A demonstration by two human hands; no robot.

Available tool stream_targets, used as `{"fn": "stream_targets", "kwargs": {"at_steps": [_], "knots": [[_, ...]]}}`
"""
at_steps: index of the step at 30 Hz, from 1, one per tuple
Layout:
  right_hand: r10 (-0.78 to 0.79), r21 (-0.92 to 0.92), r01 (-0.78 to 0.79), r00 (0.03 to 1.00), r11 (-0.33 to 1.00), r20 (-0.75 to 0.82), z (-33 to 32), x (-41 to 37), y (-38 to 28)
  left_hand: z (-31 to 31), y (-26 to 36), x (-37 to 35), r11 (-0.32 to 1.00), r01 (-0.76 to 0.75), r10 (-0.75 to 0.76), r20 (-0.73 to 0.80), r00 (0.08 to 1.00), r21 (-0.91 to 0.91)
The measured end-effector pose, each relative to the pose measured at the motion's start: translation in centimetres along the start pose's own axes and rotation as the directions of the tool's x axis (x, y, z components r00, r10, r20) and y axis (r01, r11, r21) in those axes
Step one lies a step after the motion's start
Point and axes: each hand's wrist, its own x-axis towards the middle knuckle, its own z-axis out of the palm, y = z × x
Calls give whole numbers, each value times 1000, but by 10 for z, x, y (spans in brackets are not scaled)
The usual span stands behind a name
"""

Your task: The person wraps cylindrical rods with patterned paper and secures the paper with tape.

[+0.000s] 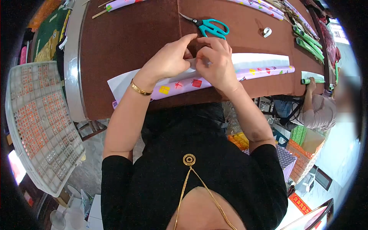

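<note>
A partly rolled sheet of lilac wrapping paper (180, 86), printed with colourful gift boxes, lies along the near table edge with its white back showing along the far side. My left hand (168, 57) is over the paper's white side, forefinger stretched out and thumb apart from it. Close beside it, my right hand (218, 63) is closed, thumb and forefinger pinched together above the paper. Whatever sits in that pinch is too small to make out. Just beyond my fingertips lie teal-handled scissors (212, 27) with curved blades.
On the brown-covered table (126, 42) are a white tape roll (267, 32), lilac rolls (264, 8) at the back and green rolls (308, 44) at right. A co-worker (320, 109) sits at right, hand on a green roll. A plastic crate (42, 122) stands at left.
</note>
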Motion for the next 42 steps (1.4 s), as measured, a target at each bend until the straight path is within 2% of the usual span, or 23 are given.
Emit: {"fn": "stream_targets", "kwargs": {"at_steps": [3,5,8,15,17,22,24,25,28,30,31,32,34,35,36,38,40,42], "knots": [[76,15,-75,996,997,-38,-2,-1,0,-1,-2,0,1000,4,-4,7,1000,-10],[-4,-56,2,999,998,-42,-9,0,-6,-1,-2,1,1000,3,-3,11,1000,-21],[-10,-95,9,1000,995,-10,-10,0,-11,0,-3,1,999,1,-1,14,1000,-35],[-18,-59,17,1000,998,-22,-1,0,-4,1,-1,3,998,6,-6,-2,1000,-65],[16,27,-15,998,1000,-59,5,0,0,0,3,3,998,25,-24,13,1000,-57],[112,52,-106,985,993,-134,-3,-3,21,0,-2,3,1000,17,-17,18,1000,18],[187,-75,-207,960,976,-210,-15,-7,34,1,0,2,999,22,-22,11,1000,27],[177,-140,-217,951,966,-252,-21,-9,42,1,1,2,999,16,-16,15,1000,29],[255,-176,-315,920,932,-296,-23,-18,55,3,1,0,999,-24,24,16,1000,25],[278,-159,-336,912,928,-303,-22,-20,56,4,3,-2,973,-216,226,-155,962,79],[284,-157,-339,912,927,-296,-21,-19,56,7,8,-2,930,-255,322,-250,913,265],[288,-154,-341,913,927,-289,-20,-18,55,10,14,-4,926,-265,330,-238,913,269],[298,-126,-350,903,928,-308,-19,-18,56,19,31,-18,765,-312,489,-194,850,563],[302,-128,-351,905,928,-299,-18,-17,56,29,44,-27,798,-309,429,-127,894,517],[304,-129,-352,908,927,-288,-18,-16,56,40,42,-36,770,-354,448,-56,892,531],[289,-118,-332,915,936,-282,-16,-17,57,58,30,-43,765,-323,389,-1,921,558],[290,-153,-324,935,934,-205,-20,-15,52,63,23,-47,747,-321,407,-19,913,582],[288,-141,-320,935,937,-207,-31,-14,58,57,20,-57,728,-308,414,-34,910,612]]}}
